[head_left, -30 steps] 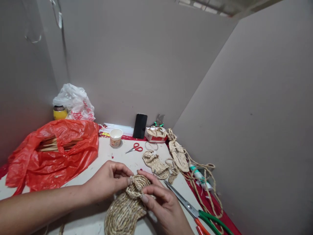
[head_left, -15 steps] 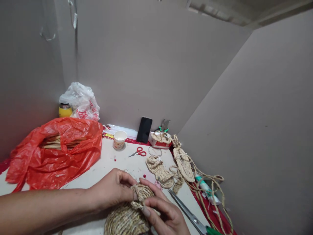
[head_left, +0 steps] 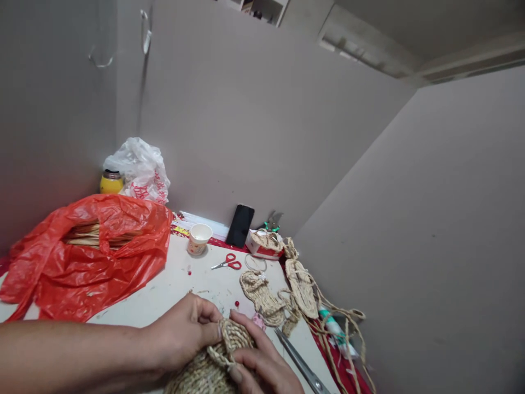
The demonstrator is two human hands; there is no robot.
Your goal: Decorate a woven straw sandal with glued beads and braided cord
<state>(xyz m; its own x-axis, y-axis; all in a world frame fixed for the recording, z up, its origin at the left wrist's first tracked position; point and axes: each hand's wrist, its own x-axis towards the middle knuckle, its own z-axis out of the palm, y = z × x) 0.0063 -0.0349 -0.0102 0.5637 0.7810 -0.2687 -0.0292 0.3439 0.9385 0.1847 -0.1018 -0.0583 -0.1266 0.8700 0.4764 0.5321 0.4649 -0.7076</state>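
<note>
Head view: braided-cord piece (head_left: 200, 375) was at six o'clock, near end cut off. Left hand (head_left: 184, 331) pinched its top; right hand (head_left: 268, 364) gripped its three-o'clock side, hiding part. Shears (head_left: 301, 361), five o'clock, were cropped.

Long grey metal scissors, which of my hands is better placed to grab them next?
Probably your right hand: it lies nearest the scissors, while your left hand is farther off, across the tan woven straw-like piece. Both hands hold that piece, so the right would need freeing.
</note>
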